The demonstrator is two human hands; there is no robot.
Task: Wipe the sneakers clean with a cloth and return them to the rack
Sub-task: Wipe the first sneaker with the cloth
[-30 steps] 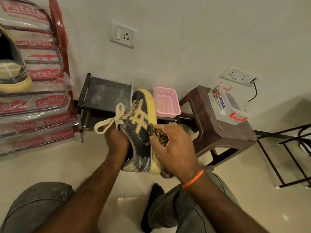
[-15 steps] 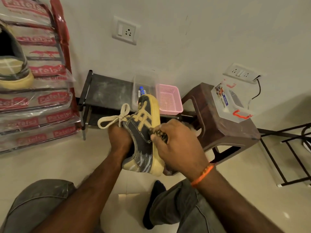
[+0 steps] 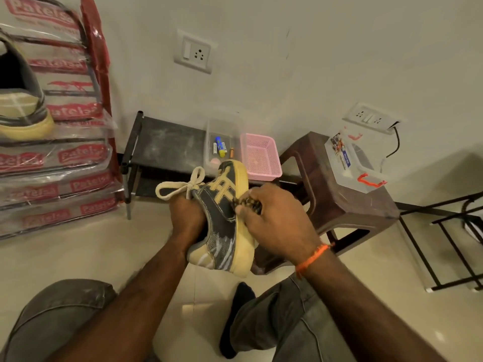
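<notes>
At the centre of the frame your left hand (image 3: 187,214) grips the sneaker (image 3: 222,220), your right hand (image 3: 274,223) pinches the cloth (image 3: 248,203) against its side; wiping seems unfinished, and the rack (image 3: 52,126), upper left, holds the other sneaker (image 3: 22,105)

cloth (image 3: 248,203) mostly hidden, second sneaker (image 3: 22,100) cropped

light: dim, warm indoor | shadows: soft | glare: faint on floor tiles (image 3: 392,322) | edges: wide-angle bending, slight blur
</notes>
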